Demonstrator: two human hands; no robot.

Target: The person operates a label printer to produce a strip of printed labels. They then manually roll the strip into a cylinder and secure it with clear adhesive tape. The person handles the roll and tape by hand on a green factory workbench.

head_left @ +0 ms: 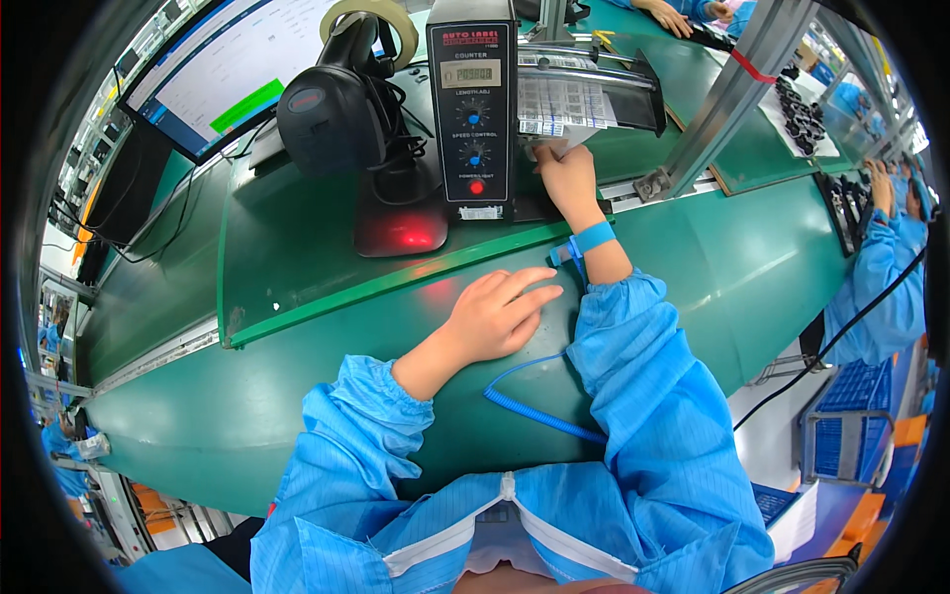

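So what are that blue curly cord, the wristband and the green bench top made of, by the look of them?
The coiled cord looks like flexible plastic: smooth, glossy, springy turns. The wristband on the right hand seems a woven elastic fabric, matte and snug, though the weave is too small to confirm. The green bench top looks like a rubbery mat, with a soft sheen reflecting red light.

Bright, even overhead light; soft, faint shadows under the hands; red glow pooled beneath the barcode scanner [336, 104] on the green bench [297, 247]; sharp centre; strong fisheye bending and black vignette at the rim; edges slightly smeared.
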